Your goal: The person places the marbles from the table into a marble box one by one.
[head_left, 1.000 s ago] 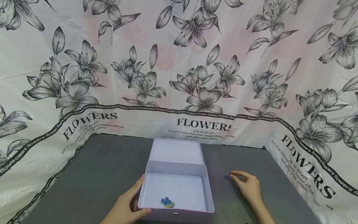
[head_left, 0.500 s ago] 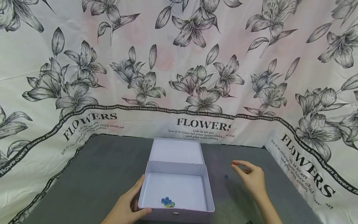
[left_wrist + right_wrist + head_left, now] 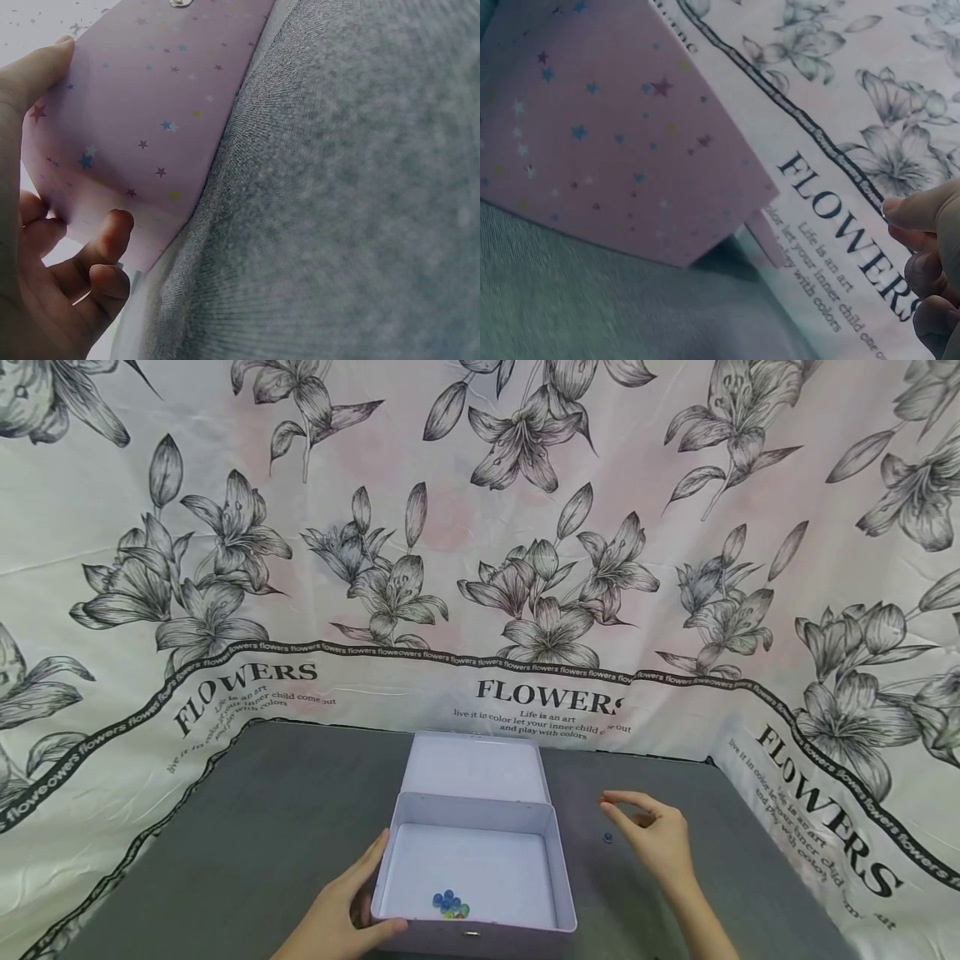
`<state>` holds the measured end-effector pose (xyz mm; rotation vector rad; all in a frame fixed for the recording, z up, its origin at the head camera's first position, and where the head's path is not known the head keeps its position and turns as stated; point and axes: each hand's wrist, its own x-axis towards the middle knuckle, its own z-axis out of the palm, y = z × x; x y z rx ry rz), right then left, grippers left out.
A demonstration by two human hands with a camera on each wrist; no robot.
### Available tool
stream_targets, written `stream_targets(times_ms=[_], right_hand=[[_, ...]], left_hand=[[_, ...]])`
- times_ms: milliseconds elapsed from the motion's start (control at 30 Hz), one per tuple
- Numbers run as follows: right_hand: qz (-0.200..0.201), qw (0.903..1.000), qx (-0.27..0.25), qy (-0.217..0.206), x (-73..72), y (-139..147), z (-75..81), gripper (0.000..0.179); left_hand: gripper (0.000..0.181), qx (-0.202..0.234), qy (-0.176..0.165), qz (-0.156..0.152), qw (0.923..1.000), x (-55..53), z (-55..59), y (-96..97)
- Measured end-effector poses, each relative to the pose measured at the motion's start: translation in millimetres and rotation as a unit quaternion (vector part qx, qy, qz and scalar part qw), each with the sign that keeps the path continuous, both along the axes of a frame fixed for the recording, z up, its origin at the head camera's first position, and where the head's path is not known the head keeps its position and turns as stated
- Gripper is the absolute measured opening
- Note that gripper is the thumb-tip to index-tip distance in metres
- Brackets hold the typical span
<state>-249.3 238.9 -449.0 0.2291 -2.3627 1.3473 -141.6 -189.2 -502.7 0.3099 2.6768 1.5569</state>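
A pale lilac box (image 3: 517, 933) with stars printed on its outside stands before me, its hinged lid (image 3: 476, 768) laid back. Several small glass marbles (image 3: 450, 903), blue and yellow-green, lie together at the front of its floor. My left hand (image 3: 337, 902) holds the front left corner, thumb over the front rim and fingers along the side; in the left wrist view some fingers curl beside the box wall (image 3: 150, 127). Right of the box, my right hand (image 3: 660, 839) pinches a tiny thing, apparently a marble, mostly hidden by thumb and forefinger. A blue marble (image 3: 607, 837) lies on the table below it.
The grey tabletop (image 3: 285, 827) runs out on both sides of the box. A white curtain (image 3: 420, 693) printed with flowers and lettering hangs behind and along the sides of the table.
My right hand has lifted off the table beside the blue marble, fingertips together, and has shifted left toward the box. The left hand and the box have stayed put.
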Motion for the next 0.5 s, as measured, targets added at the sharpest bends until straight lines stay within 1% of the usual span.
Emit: stream_targets(times_ms=[133, 267, 400, 500], right_hand=[[0.009, 0.9998, -0.014, -0.009, -3.3, -15.5, -0.2, 0.018], [0.026, 0.9990, -0.032, -0.016, -7.4, -34.3, 0.7, 0.017], [0.053, 0.9972, -0.050, -0.014, -9.6, -53.5, 1.4, 0.016], [0.078, 0.9948, -0.064, -0.014, -9.7, -67.2, 1.3, 0.014]], left_hand=[[0.111, -0.002, 0.000, 0.001, 1.0000, 0.0, 0.9, 0.6], [0.110, 0.011, -0.003, -0.007, 0.9999, -0.2, 0.6, -0.2], [0.109, 0.024, -0.003, -0.014, 0.9996, 0.1, -0.7, -0.6], [0.109, 0.016, -0.003, -0.013, 0.9998, 0.1, -1.6, -0.7]])
